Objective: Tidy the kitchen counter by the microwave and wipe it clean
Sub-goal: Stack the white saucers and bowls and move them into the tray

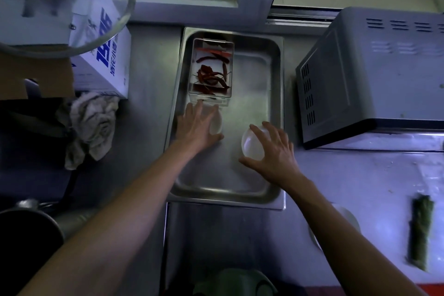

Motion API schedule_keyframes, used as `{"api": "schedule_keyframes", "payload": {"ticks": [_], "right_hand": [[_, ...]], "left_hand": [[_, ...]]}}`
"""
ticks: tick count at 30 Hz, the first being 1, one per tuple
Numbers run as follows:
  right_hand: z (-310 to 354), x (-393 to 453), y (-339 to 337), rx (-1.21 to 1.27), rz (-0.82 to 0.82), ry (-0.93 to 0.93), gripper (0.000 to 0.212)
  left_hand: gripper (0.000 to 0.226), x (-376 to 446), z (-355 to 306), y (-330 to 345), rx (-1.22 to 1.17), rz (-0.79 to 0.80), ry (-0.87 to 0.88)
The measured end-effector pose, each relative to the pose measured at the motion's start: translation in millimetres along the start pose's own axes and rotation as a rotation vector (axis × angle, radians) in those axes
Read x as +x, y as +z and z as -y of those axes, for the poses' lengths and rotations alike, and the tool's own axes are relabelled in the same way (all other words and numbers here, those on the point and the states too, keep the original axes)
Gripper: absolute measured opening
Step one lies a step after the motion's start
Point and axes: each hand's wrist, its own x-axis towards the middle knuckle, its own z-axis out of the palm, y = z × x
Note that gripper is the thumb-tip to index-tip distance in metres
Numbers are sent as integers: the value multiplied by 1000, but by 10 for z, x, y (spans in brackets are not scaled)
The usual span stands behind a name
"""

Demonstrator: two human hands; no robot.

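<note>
Your left hand (197,125) lies flat on one small dish (216,125); your right hand (271,151) cups another dish (249,143), mid-frame. Set both squarely in the tray (276,103), clear of the chilli box (212,69).

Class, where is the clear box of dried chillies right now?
The clear box of dried chillies sits in the metal tray's far left corner, just beyond the left hand.

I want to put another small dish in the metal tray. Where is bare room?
Bare room: the metal tray's right side beside the clear box of dried chilies, and its near end below both hands. The middle is crowded: left hand and right hand each cover a small dish.
</note>
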Motion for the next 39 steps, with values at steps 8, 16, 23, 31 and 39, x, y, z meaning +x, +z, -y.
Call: {"api": "schedule_keyframes", "payload": {"ticks": [8, 16, 23, 31, 39], "right_hand": [[-15, 65, 82, -2, 9, -2, 94], [290, 477, 45, 0, -18, -63, 93], [851, 863, 241, -63, -24, -217, 94], [1219, 1026, 636, -135, 18, -226, 94], [1074, 1108, 851, -173, 48, -203, 95]], "left_hand": [[100, 19, -19, 13, 4, 0, 21], [90, -263, 240, -166, 56, -123, 79], [61, -553, 667, -323, -102, -239, -23], [54, -753, 853, -258, -240, -285, -111], [51, -704, 879, -165, -260, -267, -108]]}}
